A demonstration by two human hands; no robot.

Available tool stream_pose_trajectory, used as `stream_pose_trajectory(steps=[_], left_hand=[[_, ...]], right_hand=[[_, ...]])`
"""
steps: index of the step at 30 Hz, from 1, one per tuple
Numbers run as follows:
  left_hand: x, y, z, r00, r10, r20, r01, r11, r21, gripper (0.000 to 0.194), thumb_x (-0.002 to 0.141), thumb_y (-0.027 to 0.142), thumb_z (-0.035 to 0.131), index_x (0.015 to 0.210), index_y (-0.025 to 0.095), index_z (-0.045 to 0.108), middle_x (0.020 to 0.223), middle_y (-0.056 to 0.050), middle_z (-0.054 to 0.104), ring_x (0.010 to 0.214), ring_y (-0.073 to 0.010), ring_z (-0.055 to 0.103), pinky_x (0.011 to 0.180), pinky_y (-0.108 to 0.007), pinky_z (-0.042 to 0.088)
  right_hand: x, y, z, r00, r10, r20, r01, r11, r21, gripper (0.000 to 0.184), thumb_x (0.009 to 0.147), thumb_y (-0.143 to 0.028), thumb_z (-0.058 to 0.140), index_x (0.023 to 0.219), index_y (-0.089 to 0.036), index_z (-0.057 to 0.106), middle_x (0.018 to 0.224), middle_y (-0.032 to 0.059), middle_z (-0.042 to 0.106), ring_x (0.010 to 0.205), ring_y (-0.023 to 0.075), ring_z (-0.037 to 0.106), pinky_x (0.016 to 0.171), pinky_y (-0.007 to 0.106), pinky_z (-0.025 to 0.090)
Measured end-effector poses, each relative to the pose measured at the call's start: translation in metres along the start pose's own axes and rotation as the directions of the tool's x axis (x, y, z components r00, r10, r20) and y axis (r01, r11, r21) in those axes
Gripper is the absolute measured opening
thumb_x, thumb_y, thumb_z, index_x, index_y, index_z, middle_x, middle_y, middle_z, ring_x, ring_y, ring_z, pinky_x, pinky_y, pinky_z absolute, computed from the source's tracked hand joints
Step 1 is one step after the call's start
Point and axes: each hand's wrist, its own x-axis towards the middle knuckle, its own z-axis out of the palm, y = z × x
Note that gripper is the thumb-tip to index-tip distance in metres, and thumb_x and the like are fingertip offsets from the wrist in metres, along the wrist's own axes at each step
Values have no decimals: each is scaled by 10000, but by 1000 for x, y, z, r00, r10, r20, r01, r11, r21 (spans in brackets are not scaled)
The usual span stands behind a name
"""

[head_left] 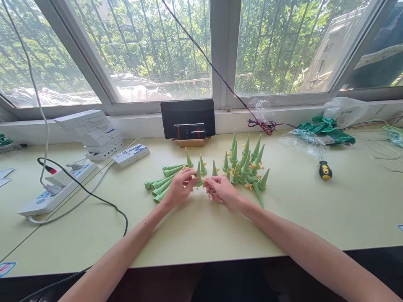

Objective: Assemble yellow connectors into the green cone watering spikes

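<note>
My left hand [179, 188] has its thumb and fingers closed around the base of a green plastic watering spike [198, 173], which stands point up. Just to the right, my right hand [224, 191] pinches a small yellow valve piece [204, 180] close against that spike's base. Behind my hands stand two more green spikes, one [202, 165] near the middle and another [188, 158] farther left. Several green tubes [160, 188] lie beside my left hand. To the right is a dense cluster of green spikes [245, 167] with yellow valves, mostly upright.
A tablet [187, 115] with a phone [190, 131] before it leans by the window. White boxes [94, 130], a flat box [131, 155] and a power strip [59, 188] with cables are at left. A screwdriver [325, 170] and green plastic bag [327, 132] lie at right.
</note>
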Motion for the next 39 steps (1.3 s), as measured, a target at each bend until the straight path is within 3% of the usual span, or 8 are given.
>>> stream_pose_trajectory(steps=[13,21,24,29,39], left_hand=[[-2,-4,-1,1000,4,13,-5,998,55,203,911,338,588,959,185,713,830,-43,590,745,-145,567,610,-235,555],[-2,1,0,1000,6,2,-6,996,94,194,900,325,583,857,172,693,763,-40,598,724,-150,547,584,-229,529],[-3,1,0,1000,-3,3,3,997,83,188,899,321,582,862,174,694,772,-37,608,717,-145,561,592,-234,532],[-3,-2,0,1000,-26,10,26,997,67,208,910,329,566,900,166,696,826,-60,645,773,-168,600,623,-257,547],[-3,2,0,999,-38,13,37,998,51,241,902,360,570,857,161,698,776,-51,618,713,-156,560,581,-248,497]], right_hand=[[-3,-1,0,999,-8,33,9,999,-38,325,853,-399,646,663,-139,606,561,-15,547,393,66,486,320,181,271],[-8,-1,2,991,-134,17,135,977,-166,295,872,-347,567,633,-174,551,543,-29,529,370,83,463,327,207,304],[-10,-2,3,975,-220,17,214,926,-311,309,898,-315,516,617,-187,529,489,-37,501,352,88,437,363,223,336],[-11,2,2,906,-422,46,379,755,-535,317,912,-269,495,606,-186,519,509,-22,521,442,104,482,507,240,398],[-9,5,0,871,-482,93,428,653,-625,310,923,-255,479,620,-193,501,542,-20,518,506,117,446,580,259,358]])
